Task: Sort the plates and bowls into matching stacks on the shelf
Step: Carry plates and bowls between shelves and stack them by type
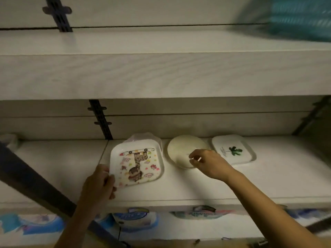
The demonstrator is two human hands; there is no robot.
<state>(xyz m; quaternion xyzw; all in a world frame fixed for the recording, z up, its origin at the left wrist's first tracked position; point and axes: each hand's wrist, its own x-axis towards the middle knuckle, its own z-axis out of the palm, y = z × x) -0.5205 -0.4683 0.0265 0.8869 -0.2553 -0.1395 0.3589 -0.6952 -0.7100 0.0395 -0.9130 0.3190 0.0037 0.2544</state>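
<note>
A square white plate with a giraffe picture is tilted over the middle shelf; my left hand grips its near left corner. Behind it stands a clear scalloped bowl, mostly hidden by the plate. To the right lies a round cream plate. My right hand hovers over that plate's near right edge with fingers loosely curled, and whether it touches is unclear. Farther right rests a square white plate with a green leaf print.
An upper shelf board overhangs the plates. A dark slotted upright runs up the back wall, and a dark diagonal brace crosses at the left. Colourful printed dishes sit on the shelf below. A teal object is at top right.
</note>
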